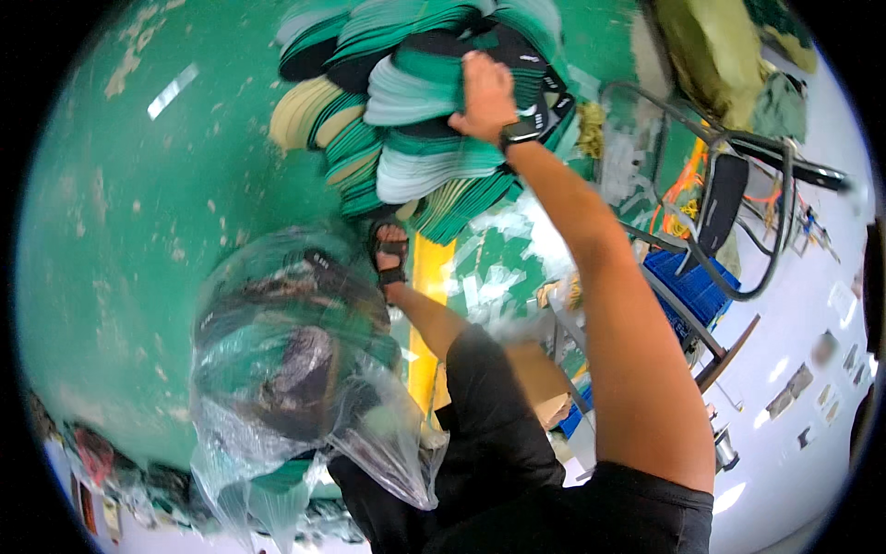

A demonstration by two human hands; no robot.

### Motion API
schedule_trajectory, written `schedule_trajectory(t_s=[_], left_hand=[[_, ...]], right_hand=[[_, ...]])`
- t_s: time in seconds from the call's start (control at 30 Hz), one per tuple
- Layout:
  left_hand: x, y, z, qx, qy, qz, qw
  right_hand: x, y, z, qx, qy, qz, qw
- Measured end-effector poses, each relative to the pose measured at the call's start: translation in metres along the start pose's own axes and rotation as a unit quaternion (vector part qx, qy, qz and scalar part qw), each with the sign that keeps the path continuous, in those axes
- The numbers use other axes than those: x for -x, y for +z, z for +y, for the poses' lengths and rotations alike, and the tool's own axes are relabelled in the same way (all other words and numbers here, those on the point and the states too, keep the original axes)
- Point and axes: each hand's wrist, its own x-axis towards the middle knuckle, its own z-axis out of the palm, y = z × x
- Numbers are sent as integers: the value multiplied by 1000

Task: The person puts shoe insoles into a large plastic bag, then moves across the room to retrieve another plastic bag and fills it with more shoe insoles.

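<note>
Carefully seemed the way to do it: my right hand (487,102) lay over the insole piles (415,90), fanned across the green floor (166,217) at the upper middle of the frame, its fingers (475,72) unclenched and the thumb apart. Because the layers leaned and overlapped, I judged it best to take any bundle squarely by both edges, lest it splay. My left hand was out of sight, its fingers impossible to tell, and the clear plastic bag (383,452) at lower left looked easy to snag.
</note>
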Motion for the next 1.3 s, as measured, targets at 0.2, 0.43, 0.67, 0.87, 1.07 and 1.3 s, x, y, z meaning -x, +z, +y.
schedule_trajectory(t_s=[0.2, 0.43, 0.67, 0.87, 1.07, 1.3], left_hand=[[-29, 36, 41, 252, -104, 42, 961], [0, 18, 27, 405, -94, 45, 908], [11, -29, -49, 578, -89, -2, 811], [-3, -26, -104, 624, -58, -165, 761], [-19, -39, -129, 657, -24, -219, 721], [-24, -34, -136, 640, -41, -248, 726]], right_hand=[[-19, -4, -14, 38, 152, -3, 988], [0, -22, -14, -23, 67, -1, 997], [116, -294, -211, -474, 212, -62, 853], [211, -441, -380, -406, 76, -190, 891], [317, -393, -501, -600, 257, -413, 635], [357, -374, -516, -750, 532, -207, 334]])
